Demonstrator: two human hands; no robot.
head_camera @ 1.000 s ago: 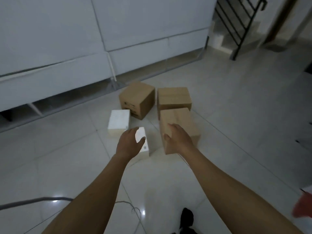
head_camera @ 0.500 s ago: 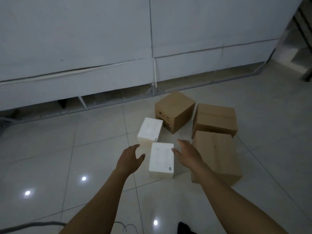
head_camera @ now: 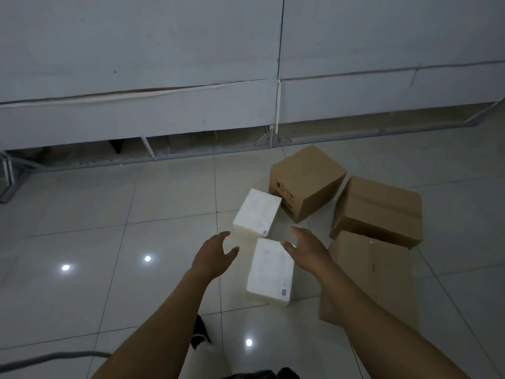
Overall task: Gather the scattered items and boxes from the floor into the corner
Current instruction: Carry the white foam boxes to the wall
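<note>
Reaches both bare arms forward and down over the tiled floor [head_camera: 82,242]; holds the left hand [head_camera: 213,254] just left of the near white box [head_camera: 270,272], fingers spread wide and loosely bent, thumb out toward the box, gripping nothing; holds the right hand [head_camera: 306,247] over that box's far right corner, fingers straight and slightly apart, likewise empty; may brush the box with the right fingertips, though contact is unclear from this angle.

Faces five boxes clustered on the floor near the foot of the white wall panels [head_camera: 164,50]; has the near white box lying flat between the two hands; finds the second white box [head_camera: 257,213] just beyond it, corner near corner; meets behind that the printed brown carton [head_camera: 306,181], turned at an angle, its lower edge just beside the second white box; has to the right the second brown carton [head_camera: 378,212], a seam across its top; has nearer, on the right, the third brown carton [head_camera: 382,269], partly covered by the right forearm, its far edge at the second carton's near side.

Stands over a grey cable [head_camera: 54,356] curving across the bottom left; straddles a dark and white shape [head_camera: 201,332] low between the forearms, too dim to name.
</note>
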